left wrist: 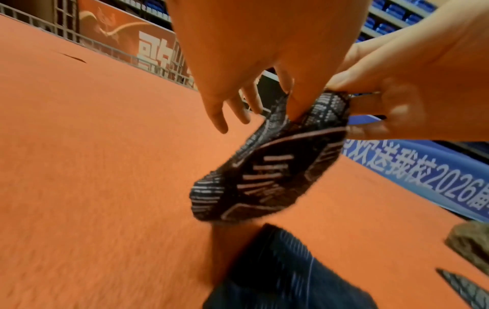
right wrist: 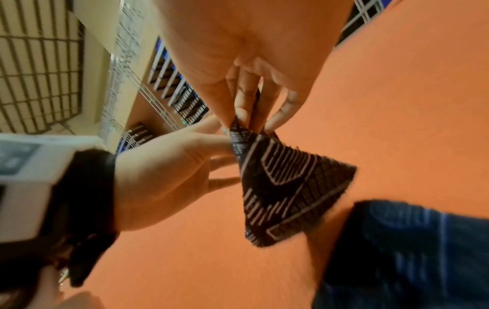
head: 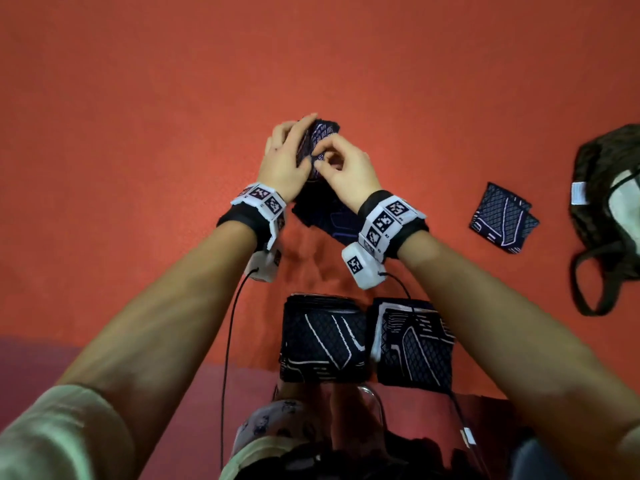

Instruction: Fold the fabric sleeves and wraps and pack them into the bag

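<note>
At centre frame, above the orange felt floor [head: 138,98], the left hand [head: 282,161] and right hand [head: 346,168] both pinch a dark, white-patterned knit fabric sleeve [head: 320,136]; match its edges squarely before creasing.

Surface: orange-red floor [head: 138,133].
Lower centre: two folded sleeve stacks [head: 323,337], [head: 414,344], side by side.
Right: folded sleeve [head: 502,218]; dark bag [head: 595,209] at the edge.
</note>
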### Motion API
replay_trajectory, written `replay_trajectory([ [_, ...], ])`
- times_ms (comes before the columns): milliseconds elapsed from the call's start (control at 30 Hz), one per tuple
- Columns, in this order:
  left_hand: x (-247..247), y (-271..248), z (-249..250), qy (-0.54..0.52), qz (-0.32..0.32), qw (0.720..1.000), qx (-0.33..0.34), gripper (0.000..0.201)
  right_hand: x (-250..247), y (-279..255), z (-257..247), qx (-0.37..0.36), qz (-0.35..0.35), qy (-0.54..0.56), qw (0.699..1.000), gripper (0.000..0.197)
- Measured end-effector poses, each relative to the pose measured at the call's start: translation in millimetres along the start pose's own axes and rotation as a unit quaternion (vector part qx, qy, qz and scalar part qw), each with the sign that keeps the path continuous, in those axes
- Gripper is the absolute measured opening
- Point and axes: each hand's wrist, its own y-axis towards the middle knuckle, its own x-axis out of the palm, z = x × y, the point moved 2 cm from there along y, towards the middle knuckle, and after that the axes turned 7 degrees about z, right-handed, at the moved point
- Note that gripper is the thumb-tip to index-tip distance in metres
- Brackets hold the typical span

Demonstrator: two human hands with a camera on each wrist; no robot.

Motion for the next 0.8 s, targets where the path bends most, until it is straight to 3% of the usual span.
replay_trajectory([
  [233,-50.2,-0.1,64.7,-0.050,-0.045,0.994,0.091,0.044,-62.2,-25.5,-68.9,-0.095,-0.070,-0.030,0.993,0.016],
  [333,-61.5,-8.3,94.6,-0.083,-0.068,0.991,0.074,0.019,-90.5,-41.3,-80.3,-0.097,-0.054,-0.028,0.993,0.022],
  [500,-65.4,-24.6,141.6,-0.086,-0.088,0.987,0.100,0.005,-137.0,-63.8,-88.0,-0.069,0.000,0.037,0.997,0.032],
  [600,-63.1,-33.1,171.1,-0.148,-0.124,0.977,0.091,0.014,-159.2,-75.7,-90.6,-0.062,0.019,0.074,0.995,0.030],
  [700,-55.1,-42.3,198.2,-0.130,-0.167,0.971,0.111,0.019,-179.4,-86.3,-89.8,-0.048,0.028,0.096,0.994,0.027],
  [800,-52.8,-46.3,216.4,-0.159,-0.130,0.973,0.108,0.015,-197.9,-95.2,-85.6,-0.003,0.042,0.110,0.993,0.034],
])
